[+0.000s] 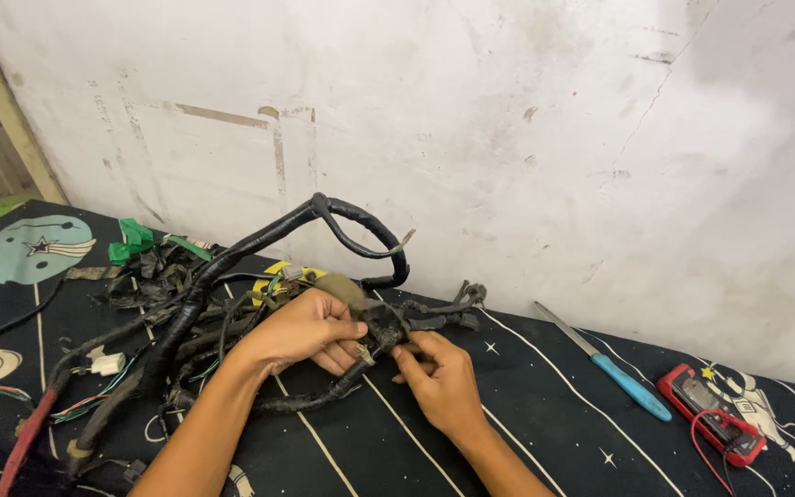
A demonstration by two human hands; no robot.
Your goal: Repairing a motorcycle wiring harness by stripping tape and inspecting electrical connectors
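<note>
A tangled black wiring harness (232,267) lies on a dark patterned cloth (545,405), with one taped loop arching up against the wall. My left hand (301,329) grips a taped black bundle of the harness (381,322) near its middle. My right hand (439,377) pinches the same bundle from below, fingertips at a small connector. Both hands meet at this spot.
A knife with a blue handle (614,366) lies to the right, and a red multimeter with leads (715,412) sits beyond it. Green connectors (132,239) and a white plug (108,364) lie among loose wires on the left. A scuffed white wall (508,138) stands behind.
</note>
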